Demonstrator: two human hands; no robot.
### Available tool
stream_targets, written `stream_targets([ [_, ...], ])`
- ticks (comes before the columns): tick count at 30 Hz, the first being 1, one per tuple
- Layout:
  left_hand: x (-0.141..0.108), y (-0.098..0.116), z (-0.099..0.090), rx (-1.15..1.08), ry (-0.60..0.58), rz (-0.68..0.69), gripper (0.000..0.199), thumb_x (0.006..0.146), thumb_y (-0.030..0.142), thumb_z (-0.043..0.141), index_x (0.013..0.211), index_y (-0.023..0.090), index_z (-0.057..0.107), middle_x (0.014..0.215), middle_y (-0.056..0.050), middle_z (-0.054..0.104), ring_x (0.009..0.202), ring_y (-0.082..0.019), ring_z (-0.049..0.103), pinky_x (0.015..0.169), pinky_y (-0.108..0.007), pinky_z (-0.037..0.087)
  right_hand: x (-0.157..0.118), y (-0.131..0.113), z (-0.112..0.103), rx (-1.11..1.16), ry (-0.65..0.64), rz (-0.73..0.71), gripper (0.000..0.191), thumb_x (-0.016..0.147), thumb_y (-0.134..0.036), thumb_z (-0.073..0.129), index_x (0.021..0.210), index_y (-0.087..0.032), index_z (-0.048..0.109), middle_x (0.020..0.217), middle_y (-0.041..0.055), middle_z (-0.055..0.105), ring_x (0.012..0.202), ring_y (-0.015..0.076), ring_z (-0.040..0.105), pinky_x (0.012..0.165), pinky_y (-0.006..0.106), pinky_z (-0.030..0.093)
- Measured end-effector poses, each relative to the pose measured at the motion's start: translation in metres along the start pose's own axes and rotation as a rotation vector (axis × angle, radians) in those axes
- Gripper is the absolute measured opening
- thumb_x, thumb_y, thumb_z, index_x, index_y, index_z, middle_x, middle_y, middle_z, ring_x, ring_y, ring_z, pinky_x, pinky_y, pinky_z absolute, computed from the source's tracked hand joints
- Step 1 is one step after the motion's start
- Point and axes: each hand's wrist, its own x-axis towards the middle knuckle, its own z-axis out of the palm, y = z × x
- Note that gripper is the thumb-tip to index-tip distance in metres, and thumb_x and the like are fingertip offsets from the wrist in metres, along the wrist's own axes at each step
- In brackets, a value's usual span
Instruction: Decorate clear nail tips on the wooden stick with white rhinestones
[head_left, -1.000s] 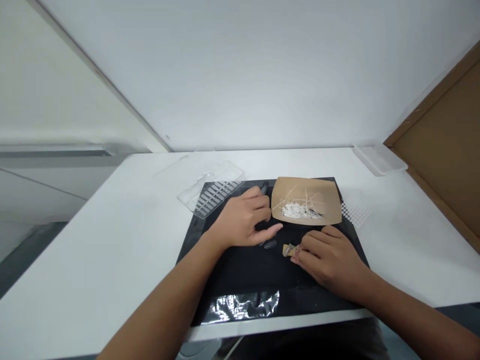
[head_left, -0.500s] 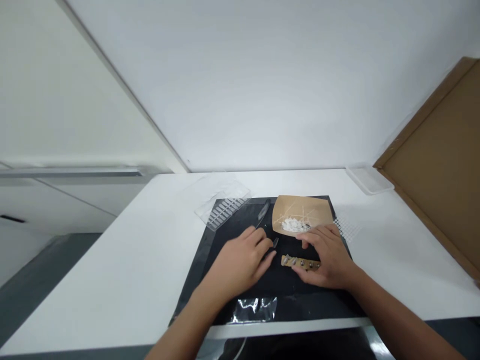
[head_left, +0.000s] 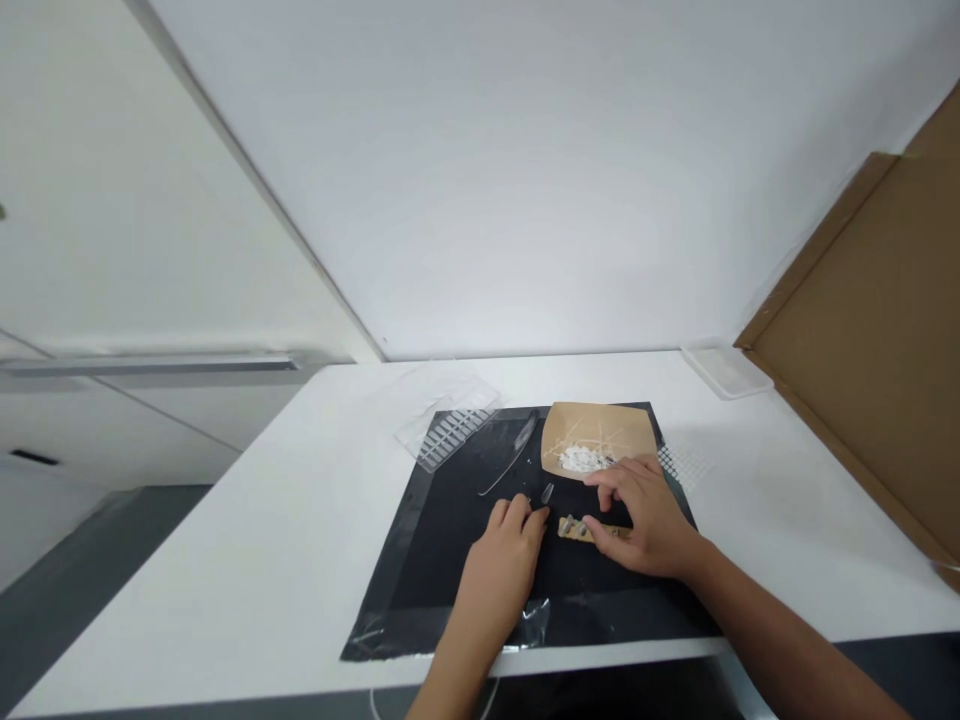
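Note:
My left hand (head_left: 504, 560) rests on the black mat (head_left: 450, 540), fingertips down and somewhat apart, with no object visible in it. Just beyond its fingertips lies a small clear nail tip (head_left: 547, 493). My right hand (head_left: 649, 520) is over a narrow tan strip (head_left: 564, 532), its thumb at the strip and its forefinger curved above, with a gap between them. Nail tips (head_left: 575, 525) stand on the strip's left end; my right hand covers much of the right part. Behind this hand, white bits (head_left: 583, 459) lie on a sheet of brown paper (head_left: 600, 420).
A clear tray of nail-shaped pieces (head_left: 454, 435) lies at the mat's back left corner. Beside it is a thin dark-handled tool (head_left: 525, 432). A sheet of white dots (head_left: 682, 465) sits right of the paper. At the back right are a clear plastic box (head_left: 727, 372) and tall cardboard (head_left: 862, 350).
My left hand has drawn back toward the table's front edge, uncovering the tool's thin shaft. My right thumb has shifted over more of the strip. The view has moved slightly.

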Motion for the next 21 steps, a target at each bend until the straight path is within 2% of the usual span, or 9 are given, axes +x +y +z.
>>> stream_targets([
  [6, 0.001, -0.002, 0.005, -0.019, -0.059, 0.015, 0.031, 0.103, 0.008, 0.052, 0.126, 0.017, 0.071, 0.108, -0.01, 0.066, 0.099, -0.024, 0.062, 0.081, -0.035, 0.061, 0.0, 0.001, 0.003, 0.012, 0.0, -0.018, 0.028, 0.094, -0.025, 0.066, 0.121, -0.022, 0.057, 0.083, -0.002, 0.063, 0.08, 0.02, 0.06, 0.083, 0.04, 0.034],
  [11, 0.005, -0.018, 0.003, -0.239, -0.047, 0.039, 0.024, 0.104, 0.014, 0.053, 0.116, 0.017, 0.074, 0.103, -0.009, 0.068, 0.096, -0.024, 0.066, 0.087, -0.04, 0.06, 0.001, 0.002, 0.002, 0.025, -0.007, -0.008, 0.025, 0.093, -0.02, 0.065, 0.117, -0.023, 0.058, 0.081, -0.0024, 0.061, 0.079, 0.0201, 0.06, 0.082, 0.04, 0.034],
  [15, 0.022, -0.033, -0.027, -0.487, -0.014, 0.056, 0.021, 0.106, 0.024, 0.053, 0.104, 0.019, 0.073, 0.096, -0.005, 0.068, 0.088, -0.021, 0.068, 0.083, -0.036, 0.061, 0.004, 0.001, 0.001, 0.017, 0.037, -0.028, 0.023, 0.093, -0.016, 0.062, 0.115, -0.023, 0.059, 0.085, -0.0007, 0.06, 0.081, 0.0202, 0.061, 0.082, 0.04, 0.036],
  [19, 0.064, -0.039, -0.066, -0.734, -0.079, 0.138, 0.027, 0.109, 0.033, 0.051, 0.101, 0.019, 0.073, 0.092, -0.003, 0.067, 0.067, -0.012, 0.064, 0.063, -0.023, 0.057, 0.005, 0.0, 0.004, 0.047, 0.072, 0.017, 0.022, 0.093, -0.016, 0.062, 0.115, -0.023, 0.061, 0.091, 0.0011, 0.061, 0.081, 0.02, 0.061, 0.081, 0.04, 0.038],
  [21, 0.087, -0.037, -0.073, -0.847, -0.119, 0.175, 0.027, 0.108, 0.036, 0.054, 0.101, 0.02, 0.075, 0.094, -0.002, 0.067, 0.057, -0.007, 0.062, 0.059, -0.021, 0.056, 0.006, 0.0, 0.008, 0.101, 0.086, 0.086, 0.021, 0.095, -0.018, 0.063, 0.115, -0.024, 0.062, 0.088, -0.0001, 0.061, 0.077, 0.0189, 0.059, 0.08, 0.04, 0.04],
])
